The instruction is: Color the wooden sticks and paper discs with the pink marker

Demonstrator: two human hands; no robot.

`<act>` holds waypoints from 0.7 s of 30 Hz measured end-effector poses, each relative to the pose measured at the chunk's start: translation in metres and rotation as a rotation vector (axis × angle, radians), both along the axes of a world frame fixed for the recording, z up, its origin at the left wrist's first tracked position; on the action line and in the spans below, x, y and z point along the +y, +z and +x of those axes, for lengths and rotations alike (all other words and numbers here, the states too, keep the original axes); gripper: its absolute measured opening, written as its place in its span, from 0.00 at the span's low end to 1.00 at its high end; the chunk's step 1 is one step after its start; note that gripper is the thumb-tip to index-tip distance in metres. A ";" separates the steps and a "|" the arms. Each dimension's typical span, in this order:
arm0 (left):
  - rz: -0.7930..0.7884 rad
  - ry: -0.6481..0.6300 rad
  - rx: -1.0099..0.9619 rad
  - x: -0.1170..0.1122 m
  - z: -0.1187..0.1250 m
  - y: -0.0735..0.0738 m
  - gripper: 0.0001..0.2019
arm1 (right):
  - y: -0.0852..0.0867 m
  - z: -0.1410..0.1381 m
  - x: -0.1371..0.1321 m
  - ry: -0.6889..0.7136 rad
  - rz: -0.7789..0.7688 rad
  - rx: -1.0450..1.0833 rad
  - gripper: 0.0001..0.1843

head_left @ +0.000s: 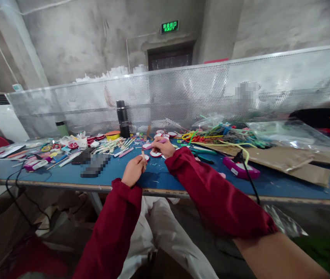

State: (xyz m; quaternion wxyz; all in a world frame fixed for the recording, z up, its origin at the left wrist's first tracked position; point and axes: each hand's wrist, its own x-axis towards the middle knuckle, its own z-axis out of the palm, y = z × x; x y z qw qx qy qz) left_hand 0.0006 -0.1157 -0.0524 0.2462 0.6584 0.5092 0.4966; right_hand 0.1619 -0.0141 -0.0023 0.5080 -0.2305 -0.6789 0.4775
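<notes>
My left hand [134, 170] is closed just over the table's front part, its fingers pinched on a thin pale wooden stick [143, 154] that points up. To its right and a little farther off, my right hand [165, 147] is closed around a slim pink-purple pen-like tool [157, 144], whose tip points left over the tabletop. Beneath and beside the hands lie small round white discs with red rims, one [155, 154] close under my right hand. The far end of the tool is partly hidden by my fingers.
Black bottle [122, 118] stands behind loose sticks [107, 147]. A dark pixelated slab [95, 165] lies left. On the right are a purple device [241, 168] with a black cable, pliers-like handles [204, 155], tangled coloured strands [226, 133] and cardboard [281, 157]. A perforated metal screen [165, 97] closes the back.
</notes>
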 end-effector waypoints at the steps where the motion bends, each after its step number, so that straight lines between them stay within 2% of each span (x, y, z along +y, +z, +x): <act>1: 0.003 0.002 0.002 0.000 0.000 0.000 0.14 | 0.000 0.000 0.000 0.003 0.003 0.002 0.11; 21: -0.004 0.001 0.007 0.002 0.000 0.000 0.13 | -0.002 -0.002 0.002 0.010 0.003 0.028 0.10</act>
